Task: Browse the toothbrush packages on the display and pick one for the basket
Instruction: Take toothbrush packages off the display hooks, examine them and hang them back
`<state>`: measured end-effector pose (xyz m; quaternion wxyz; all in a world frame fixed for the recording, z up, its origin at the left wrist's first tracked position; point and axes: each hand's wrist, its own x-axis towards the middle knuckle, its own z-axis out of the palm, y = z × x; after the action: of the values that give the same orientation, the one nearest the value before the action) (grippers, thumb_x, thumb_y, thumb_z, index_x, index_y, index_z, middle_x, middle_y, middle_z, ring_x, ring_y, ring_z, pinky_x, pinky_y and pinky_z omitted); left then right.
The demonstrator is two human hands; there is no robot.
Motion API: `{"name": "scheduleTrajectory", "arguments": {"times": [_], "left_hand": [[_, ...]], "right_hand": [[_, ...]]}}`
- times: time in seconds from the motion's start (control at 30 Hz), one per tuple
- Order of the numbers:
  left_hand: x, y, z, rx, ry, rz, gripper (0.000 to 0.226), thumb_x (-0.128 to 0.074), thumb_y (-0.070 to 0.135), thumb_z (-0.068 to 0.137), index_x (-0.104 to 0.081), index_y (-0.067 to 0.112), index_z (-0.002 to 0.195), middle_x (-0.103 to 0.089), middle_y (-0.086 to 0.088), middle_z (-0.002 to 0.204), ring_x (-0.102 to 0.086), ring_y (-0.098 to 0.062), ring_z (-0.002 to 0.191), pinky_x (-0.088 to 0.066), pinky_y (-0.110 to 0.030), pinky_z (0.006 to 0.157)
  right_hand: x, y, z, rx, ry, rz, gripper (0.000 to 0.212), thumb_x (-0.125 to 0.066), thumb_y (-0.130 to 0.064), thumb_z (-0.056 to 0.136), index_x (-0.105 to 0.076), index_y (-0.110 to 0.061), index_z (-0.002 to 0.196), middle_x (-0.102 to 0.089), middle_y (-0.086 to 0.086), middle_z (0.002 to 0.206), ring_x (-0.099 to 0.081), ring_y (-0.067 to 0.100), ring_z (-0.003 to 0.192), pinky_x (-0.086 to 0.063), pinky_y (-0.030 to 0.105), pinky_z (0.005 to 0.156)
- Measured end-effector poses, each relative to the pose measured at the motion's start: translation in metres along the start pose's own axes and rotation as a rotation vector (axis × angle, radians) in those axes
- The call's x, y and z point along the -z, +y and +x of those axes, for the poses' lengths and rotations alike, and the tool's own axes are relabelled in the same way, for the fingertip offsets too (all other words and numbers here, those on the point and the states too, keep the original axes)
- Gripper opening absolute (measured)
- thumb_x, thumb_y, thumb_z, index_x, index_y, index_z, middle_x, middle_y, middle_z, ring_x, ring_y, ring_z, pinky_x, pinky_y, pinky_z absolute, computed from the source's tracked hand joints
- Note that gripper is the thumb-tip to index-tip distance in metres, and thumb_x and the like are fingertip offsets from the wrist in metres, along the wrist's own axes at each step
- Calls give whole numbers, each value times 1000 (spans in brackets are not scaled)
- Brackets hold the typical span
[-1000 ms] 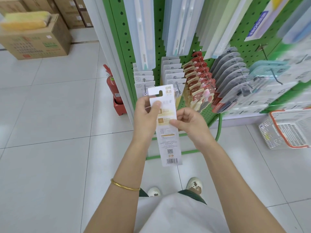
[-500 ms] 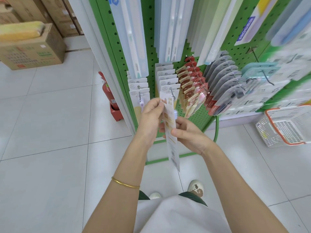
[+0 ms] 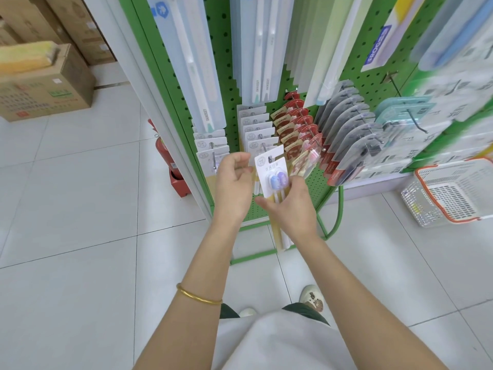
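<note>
A white toothbrush package (image 3: 272,173) faces me, showing two brush heads under blue and purple caps. My right hand (image 3: 290,209) grips it from below, thumb across its lower front and fingers behind. My left hand (image 3: 234,180) pinches the card's upper left edge with curled fingers. The package's hang hole sits right at a hook of the middle row on the green pegboard display (image 3: 221,62). More toothbrush packages (image 3: 296,126) hang in rows along the display. The white basket (image 3: 453,193) with an orange rim stands on the floor at the right.
A red fire extinguisher (image 3: 165,153) stands by the display's left post. Cardboard boxes (image 3: 45,94) are stacked at the far left. Bare metal hooks (image 3: 394,81) jut from the pegboard on the right. White floor tiles spread to the left and in front of the basket.
The package has been turned from its printed back, through edge-on, to its front. Both hands have carried it up and forward to the rack's hooks.
</note>
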<state>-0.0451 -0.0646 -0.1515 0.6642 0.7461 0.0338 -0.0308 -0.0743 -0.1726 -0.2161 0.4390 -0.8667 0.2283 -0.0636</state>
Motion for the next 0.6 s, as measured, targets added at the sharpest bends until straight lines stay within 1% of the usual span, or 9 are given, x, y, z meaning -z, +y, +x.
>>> {"name": "scheduleTrajectory", "arguments": {"times": [0.07,0.13,0.2,0.27,0.3,0.37,0.47,0.53,0.6], "left_hand": [[1,0,2,-34,7,57,32,-40,-4,92,-52,16,114,-54,8,111,-58,-7,101,-49,-34,95],[1,0,4,-61,10,102,36,-38,-4,92,-51,16,118,-51,5,119,-56,-3,100,-49,-32,95],[2,1,6,-85,8,142,39,-36,-6,91,-51,15,121,-48,1,125,-55,4,96,-49,-30,94],[2,1,9,-99,4,202,42,-35,-6,90,-51,15,124,-45,2,124,-53,9,90,-50,-32,91],[2,1,10,-110,-2,240,43,-35,-5,90,-51,15,126,-42,4,121,-53,8,88,-51,-34,90],[2,2,13,-141,-24,328,45,-35,-4,91,-48,14,130,-37,7,118,-56,0,90,-51,-41,88],[-1,5,22,-200,-56,446,47,-36,-3,92,-44,10,136,-38,0,127,-59,-21,103,-50,-44,90],[-3,8,31,-247,-57,559,47,-37,-2,92,-44,10,136,-40,-5,132,-60,-27,100,-51,-43,88],[-4,14,41,-282,-47,710,43,-39,-1,92,-49,10,132,-44,-8,129,-60,-29,96,-51,-43,85]], "right_hand": [[-7,4,3,-1,26,-20,64,-82,-52,62,-46,-16,100,-52,-2,98,-54,20,90,-48,36,69],[-13,6,6,-11,47,-28,65,-82,-51,62,-45,-14,101,-52,0,100,-53,22,92,-47,36,69],[-19,7,9,-22,52,-35,67,-82,-50,63,-44,-12,103,-52,1,103,-53,24,95,-47,36,70],[-24,6,13,-26,54,-40,66,-82,-47,65,-44,-9,103,-48,2,101,-52,26,96,-44,35,70],[-26,5,16,-25,59,-38,65,-82,-46,65,-43,-8,101,-47,2,99,-52,27,96,-42,34,69],[-30,3,22,-29,64,-29,64,-82,-44,66,-43,-6,100,-46,4,99,-52,29,97,-41,35,69],[-35,-1,30,-41,57,-31,67,-80,-45,67,-42,-4,103,-50,9,104,-53,30,98,-41,35,67],[-36,-2,32,-47,42,-46,69,-80,-46,68,-42,-3,106,-51,10,107,-53,29,99,-39,33,66],[-37,-3,33,-59,30,-53,70,-80,-47,68,-42,-3,106,-51,10,108,-52,28,100,-37,32,66]]}}
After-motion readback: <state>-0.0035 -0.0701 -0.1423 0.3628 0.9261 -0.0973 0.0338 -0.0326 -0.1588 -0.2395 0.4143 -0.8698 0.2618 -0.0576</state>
